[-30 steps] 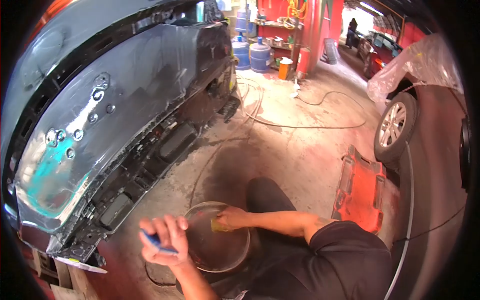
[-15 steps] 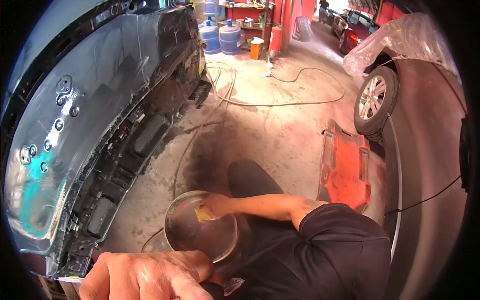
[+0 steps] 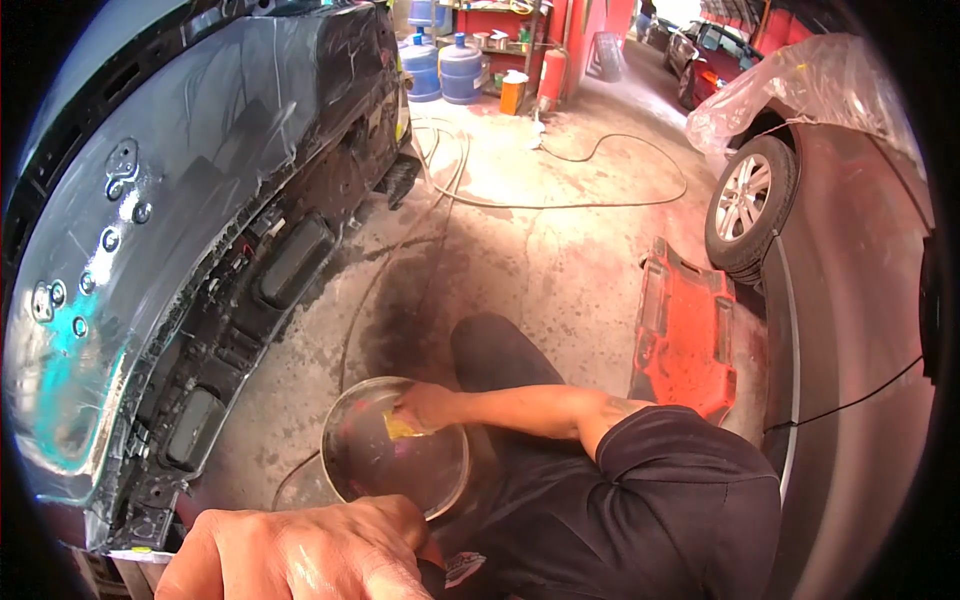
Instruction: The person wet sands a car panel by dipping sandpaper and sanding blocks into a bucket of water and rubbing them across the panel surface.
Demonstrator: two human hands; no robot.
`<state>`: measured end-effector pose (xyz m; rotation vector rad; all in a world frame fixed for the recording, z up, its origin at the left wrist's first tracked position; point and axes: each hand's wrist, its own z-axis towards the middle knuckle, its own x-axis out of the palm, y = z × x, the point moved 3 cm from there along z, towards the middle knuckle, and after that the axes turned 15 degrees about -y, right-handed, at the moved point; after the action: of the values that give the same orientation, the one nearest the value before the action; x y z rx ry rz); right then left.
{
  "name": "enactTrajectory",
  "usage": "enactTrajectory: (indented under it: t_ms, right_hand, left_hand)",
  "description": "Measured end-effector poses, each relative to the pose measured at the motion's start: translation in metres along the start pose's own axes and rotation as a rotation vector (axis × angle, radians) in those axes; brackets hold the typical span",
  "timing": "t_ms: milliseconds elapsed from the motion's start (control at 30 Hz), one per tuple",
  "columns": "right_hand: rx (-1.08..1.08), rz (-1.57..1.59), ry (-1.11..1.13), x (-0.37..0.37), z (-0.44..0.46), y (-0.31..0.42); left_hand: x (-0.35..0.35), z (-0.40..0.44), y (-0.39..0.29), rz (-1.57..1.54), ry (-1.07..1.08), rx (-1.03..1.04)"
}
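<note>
My right hand point(image 3: 425, 405) reaches down into a round bucket point(image 3: 462, 490) with a pale rim and a dark inside. Its fingers are closed on a small yellow sheet point(image 3: 403, 426), which looks like sandpaper though I cannot be sure. Close to the camera at the bottom is my left hand point(image 3: 300, 550), knuckles bent. The lower edge of the view cuts off its fingertips, so I cannot see whether it holds anything. To the left stands a dark car body panel point(image 3: 200, 190) with bare metal and turquoise patches.
A red plastic board point(image 3: 685, 335) lies on the floor at right, beside a car point(image 3: 850, 270) and its wheel point(image 3: 745, 200). A hose point(image 3: 560, 207) loops across the concrete. Behind are blue water jugs point(image 3: 461, 70) and a fire extinguisher point(image 3: 552, 75).
The view has shifted slightly. My right hand, with the yellow sheet, stays over the bucket and has moved a little left; the left hand sits much as before.
</note>
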<state>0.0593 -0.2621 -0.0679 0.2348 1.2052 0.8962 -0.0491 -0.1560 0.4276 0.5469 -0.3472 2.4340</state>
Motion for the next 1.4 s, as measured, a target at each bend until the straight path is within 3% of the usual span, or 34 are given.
enactTrajectory:
  t_ms: [500, 667, 800, 1000, 1100, 1200, 1300, 1400]
  right_hand:
    - [0.003, -0.081, 0.011, -0.004, -0.002, 0.005]
    - [-0.082, -0.045, -0.001, 0.004, -0.001, -0.005]
    - [-0.098, -0.125, 0.040, 0.000, 0.002, 0.004]
    - [-0.176, -0.134, 0.017, -0.024, 0.005, 0.026]
    - [-0.195, -0.140, 0.037, -0.030, 0.006, 0.032]
    - [-0.234, -0.108, -0.106, -0.031, -0.001, 0.032]
    - [-0.183, -0.177, 0.107, -0.031, 0.006, 0.031]
    - [-0.095, -0.235, 0.185, -0.036, 0.005, 0.040]
  left_hand:
    - [0.008, 0.000, 0.002, 0.031, 0.007, -0.004]
    - [-0.002, -0.031, -0.005, 0.192, -0.207, 0.193]
    - [-0.018, -0.056, -0.029, 0.641, -0.497, 0.339]
    - [-0.088, -0.149, -0.076, 1.125, -0.867, 0.302]
    - [-0.109, -0.212, -0.103, 1.240, -1.206, 0.337]
    - [-0.119, -0.253, -0.122, 1.285, -1.311, 0.380]
    - [-0.117, -0.268, -0.132, 1.313, -1.440, 0.427]
    - [-0.106, -0.266, -0.137, 1.352, -1.482, 0.400]
